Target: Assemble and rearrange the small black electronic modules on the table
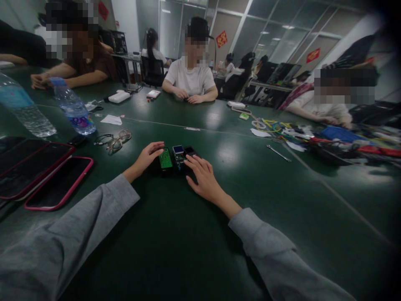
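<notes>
A green circuit board (166,159) lies in a dark case part on the table before me. Close to its right is a small circuit board with a little display screen (178,149). A black case piece (190,151) sits to the right of that, partly covered by my fingers. My left hand (148,157) is at the green board's left edge, fingers stretched out, thumb tip by the board; whether it touches is unclear. My right hand (203,174) has its fingers spread, reaching over the black piece and the right side of the display board. Neither hand grips anything.
On the dark green table (175,251), a pink-edged phone (59,184), water bottles (73,106) and eyeglasses (117,141) stand or lie left. A wrench (278,153) and a heap of cables (338,138) are right. Several people sit around the table.
</notes>
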Tool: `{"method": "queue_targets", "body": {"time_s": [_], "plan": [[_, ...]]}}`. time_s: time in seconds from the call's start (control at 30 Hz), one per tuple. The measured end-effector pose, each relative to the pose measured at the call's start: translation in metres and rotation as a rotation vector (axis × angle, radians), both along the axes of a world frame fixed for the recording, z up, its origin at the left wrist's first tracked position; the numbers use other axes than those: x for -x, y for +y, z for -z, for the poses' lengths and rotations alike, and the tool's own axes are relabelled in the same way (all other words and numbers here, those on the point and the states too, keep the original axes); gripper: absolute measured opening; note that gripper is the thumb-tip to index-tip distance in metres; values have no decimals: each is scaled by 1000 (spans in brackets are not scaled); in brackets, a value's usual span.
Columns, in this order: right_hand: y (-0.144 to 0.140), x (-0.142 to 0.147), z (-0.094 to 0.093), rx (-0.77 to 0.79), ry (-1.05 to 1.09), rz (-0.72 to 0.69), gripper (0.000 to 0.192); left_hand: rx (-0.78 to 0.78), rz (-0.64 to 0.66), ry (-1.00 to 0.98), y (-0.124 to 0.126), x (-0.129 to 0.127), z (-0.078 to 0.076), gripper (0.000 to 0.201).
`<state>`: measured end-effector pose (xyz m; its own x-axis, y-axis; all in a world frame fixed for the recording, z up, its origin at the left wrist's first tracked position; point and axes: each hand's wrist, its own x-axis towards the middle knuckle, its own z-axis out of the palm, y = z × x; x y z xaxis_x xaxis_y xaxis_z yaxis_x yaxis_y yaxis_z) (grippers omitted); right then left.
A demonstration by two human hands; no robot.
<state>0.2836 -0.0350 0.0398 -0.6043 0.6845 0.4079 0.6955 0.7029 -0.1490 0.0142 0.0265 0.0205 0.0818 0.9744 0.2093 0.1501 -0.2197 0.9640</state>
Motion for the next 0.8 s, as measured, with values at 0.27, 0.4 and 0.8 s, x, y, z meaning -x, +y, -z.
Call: {"method": "queue_targets", "body": {"time_s": [0.27, 0.4, 0.8], "plan": [[-2, 0, -3, 34, 36, -65, 43, 36, -13, 83, -2, 1, -1, 49], [2, -2, 2, 13, 99, 76, 47, 15, -69, 108, -3, 1, 1, 48], [17, -9, 20, 81, 209, 253, 46, 12, -124, 47, -1, 1, 2, 40]]}}
